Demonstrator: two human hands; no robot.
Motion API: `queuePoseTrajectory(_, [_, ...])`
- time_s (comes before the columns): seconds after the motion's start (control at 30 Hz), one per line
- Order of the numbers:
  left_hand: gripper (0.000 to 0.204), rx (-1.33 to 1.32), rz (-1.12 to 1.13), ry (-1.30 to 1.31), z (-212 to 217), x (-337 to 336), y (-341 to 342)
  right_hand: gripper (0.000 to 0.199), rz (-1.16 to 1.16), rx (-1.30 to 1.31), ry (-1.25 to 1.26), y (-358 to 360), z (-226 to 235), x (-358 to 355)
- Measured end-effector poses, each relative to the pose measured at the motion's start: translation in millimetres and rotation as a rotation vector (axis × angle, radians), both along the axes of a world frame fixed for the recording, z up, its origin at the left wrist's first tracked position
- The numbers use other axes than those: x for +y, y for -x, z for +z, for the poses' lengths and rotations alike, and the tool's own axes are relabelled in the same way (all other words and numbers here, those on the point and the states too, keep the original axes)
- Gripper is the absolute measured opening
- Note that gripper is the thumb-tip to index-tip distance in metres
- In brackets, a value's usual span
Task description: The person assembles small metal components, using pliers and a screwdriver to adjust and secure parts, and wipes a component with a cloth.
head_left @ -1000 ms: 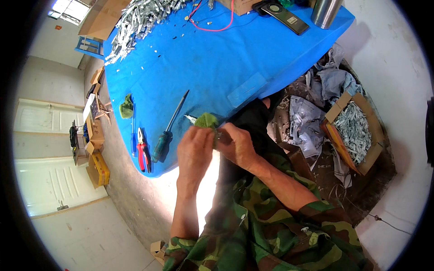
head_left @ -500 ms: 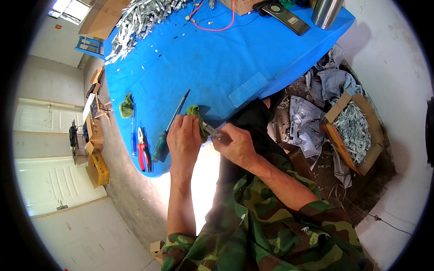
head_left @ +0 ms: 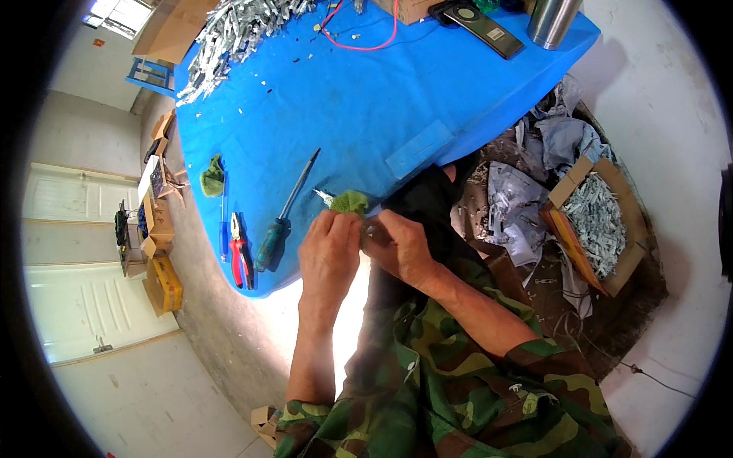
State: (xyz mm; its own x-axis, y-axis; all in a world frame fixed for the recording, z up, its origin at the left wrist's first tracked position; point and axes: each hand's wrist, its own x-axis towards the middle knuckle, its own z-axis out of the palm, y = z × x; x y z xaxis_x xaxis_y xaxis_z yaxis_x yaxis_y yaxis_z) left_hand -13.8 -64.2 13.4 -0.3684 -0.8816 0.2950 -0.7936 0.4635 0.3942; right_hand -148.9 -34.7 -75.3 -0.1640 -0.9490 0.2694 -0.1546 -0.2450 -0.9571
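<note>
A bunched green cloth [head_left: 350, 201] is pinched in the closed fingers of my left hand [head_left: 330, 248], just beyond the near edge of the blue-covered table. From the cloth's left side pokes the end of a silvery metal strip [head_left: 324, 197]. My right hand [head_left: 402, 246] is closed against the cloth's right side, and a small pale bit of the strip shows at its fingertips. The middle of the strip is hidden by cloth and fingers. Left of my hands lies a screwdriver [head_left: 270, 243] with a teal handle, its shaft pointing away.
Red-handled pliers [head_left: 240, 256], a blue screwdriver [head_left: 224, 235] and another green cloth [head_left: 213, 177] lie at the table's left. A heap of silvery strips [head_left: 229, 46] covers the far left. A phone [head_left: 485, 29] and steel flask [head_left: 553, 23] stand far right. A carton of strips [head_left: 595, 225] sits at right.
My left hand has shifted right, closer to my right hand. The strip showed between my hands before; now its end sticks out on the cloth's left side.
</note>
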Motion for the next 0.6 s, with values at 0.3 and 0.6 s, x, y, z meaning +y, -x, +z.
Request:
queuePoseTrajectory(0.3, [0.006,-0.115,0.099,0.130,-5.2,-33.9,-8.9,0.025,-0.070,0.002,0.039,-4.7,0.9,-3.7])
queuePoseTrajectory(0.6, [0.006,0.179,0.244,0.130,-8.8,-36.3,-24.8,0.021,-0.051,-0.077,-0.044,-2.2,6.7,-0.5])
